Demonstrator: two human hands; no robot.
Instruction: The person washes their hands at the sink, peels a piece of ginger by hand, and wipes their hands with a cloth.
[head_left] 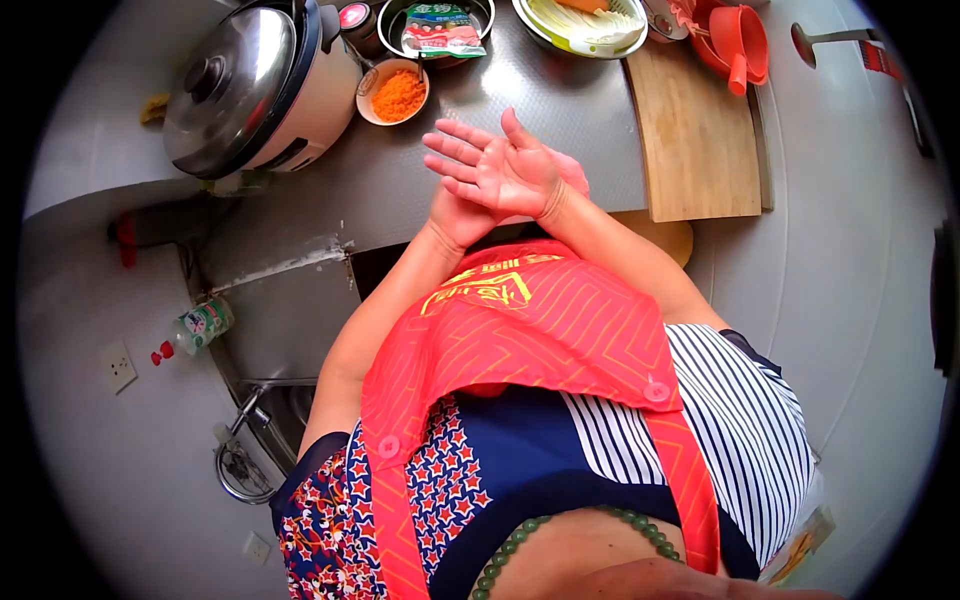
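My right hand [508, 174] is held palm up over the front of the metal counter, its fingers stretched out to the left and the thumb pointing away from me. My left hand [458, 217] lies crosswise beneath it, touching its underside. The left fingertips stick out flat on the right side, while most of that palm is hidden. Neither hand holds anything. Just beyond them stands a small bowl [364, 104] of finely shredded orange food [399, 95], which looks like carrot. A red apron [540, 325] covers my front, close below the hands.
A large lidded electric cooker [245, 90] stands at the left. Behind are a metal bowl [488, 12] with a food packet [440, 30], and a bowl of cabbage leaves [585, 25]. To the right are a wooden cutting board [695, 140] and red plastic scoops [738, 45].
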